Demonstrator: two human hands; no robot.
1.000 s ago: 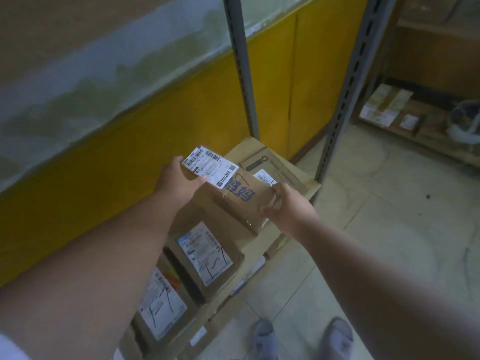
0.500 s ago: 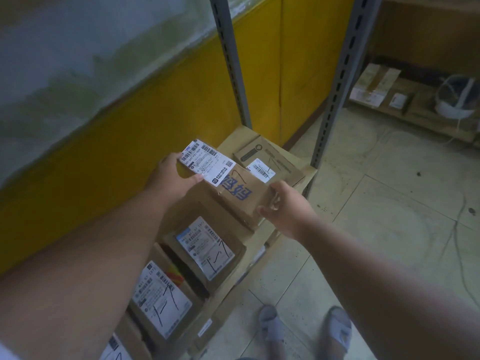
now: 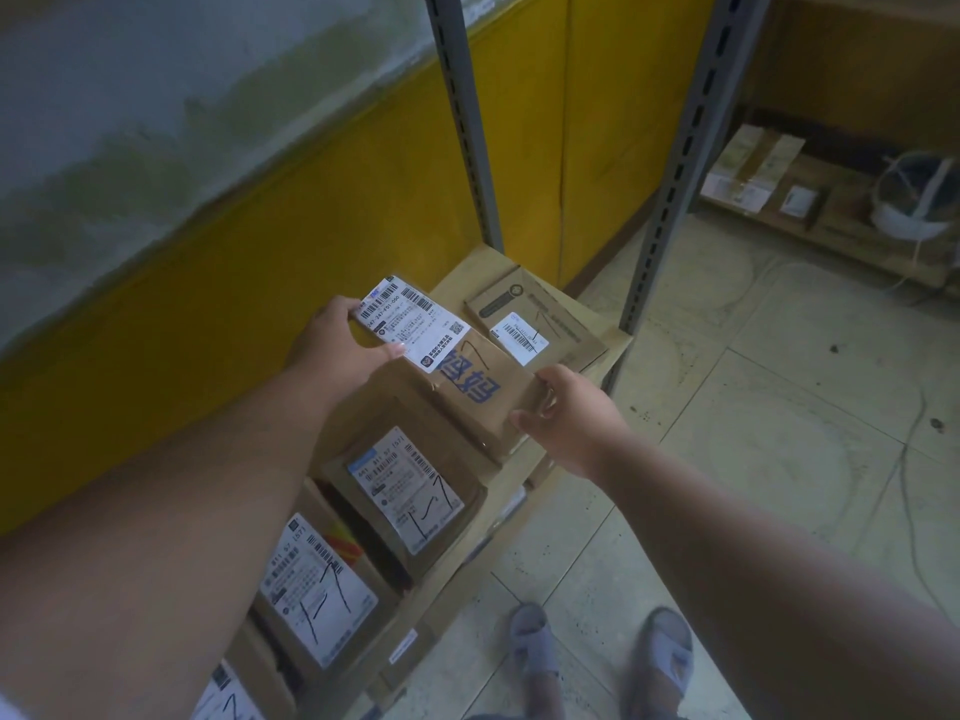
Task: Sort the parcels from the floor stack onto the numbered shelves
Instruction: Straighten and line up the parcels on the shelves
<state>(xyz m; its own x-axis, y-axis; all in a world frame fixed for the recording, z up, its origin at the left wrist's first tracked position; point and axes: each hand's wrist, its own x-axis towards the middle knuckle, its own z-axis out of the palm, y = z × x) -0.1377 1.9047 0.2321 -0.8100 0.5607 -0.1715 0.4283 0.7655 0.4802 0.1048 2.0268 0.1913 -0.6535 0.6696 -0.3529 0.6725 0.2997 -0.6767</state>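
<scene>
Left hand [image 3: 332,350] and right hand [image 3: 569,407] grip opposite ends of brown parcel [image 3: 467,392], held low over bottom shelf [image 3: 618,341]. Four labelled parcels already lying on shelf alongside. Placement not yet done. Floor stack out of view; remainder unknown.

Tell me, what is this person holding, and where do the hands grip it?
A brown parcel, held by both hands: the left hand grips its far labelled end, the right hand its near end.
</scene>
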